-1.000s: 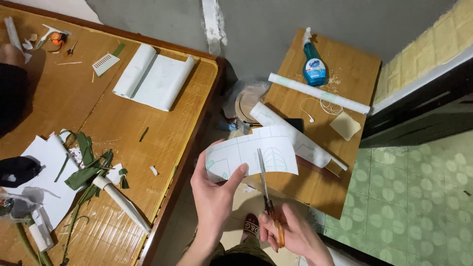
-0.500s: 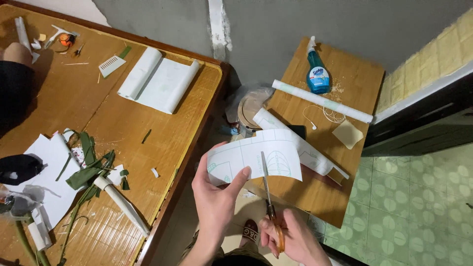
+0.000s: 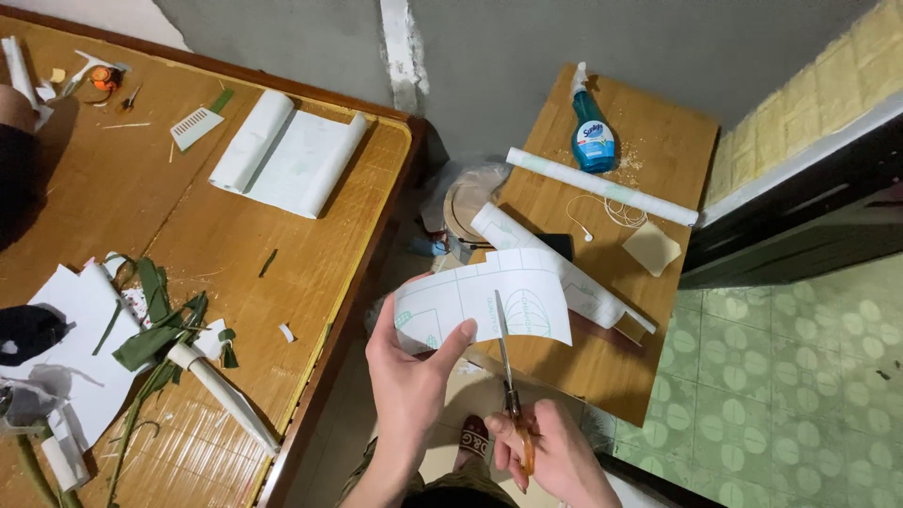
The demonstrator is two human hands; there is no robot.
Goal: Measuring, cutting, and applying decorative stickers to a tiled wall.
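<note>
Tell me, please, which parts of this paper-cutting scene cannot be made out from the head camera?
- Scissors: the orange handles are mostly hidden inside the right hand.
- Printed sheet: its lower left edge is covered by the left hand; the green outlines are too small to identify.
- Phone: mostly hidden under a paper roll.
- Person at the left edge: only a part of an arm shows, cut off by the frame.

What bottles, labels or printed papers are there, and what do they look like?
Spray bottle: blue, white nozzle, blue-white label, far end of small table.
Printed sheet: white, green line drawings, in left hand, scissors cutting it.
Open roll: white, on big table.
</note>
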